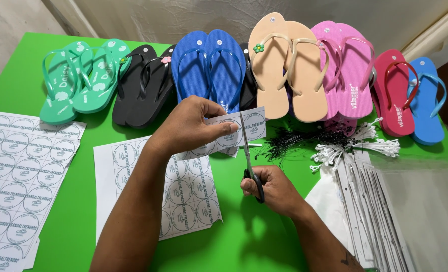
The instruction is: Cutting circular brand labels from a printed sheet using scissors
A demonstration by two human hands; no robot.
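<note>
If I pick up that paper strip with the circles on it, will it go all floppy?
Probably. The paper strip looks thin, and past the left hand it bends a little, so it would likely droop. It seems very light and easy to tear, since the scissors in the right hand slice it.

Both forearms rise from the lower edge of the frame toward its centre. The left hand (191, 123) sits centre frame, palm down, wrist bent, fingers and thumb pinched together toward the right. The right hand (270, 187) lies lower and just right of centre, knuckles up, fingers curled shut, thumb tucked in.
</note>
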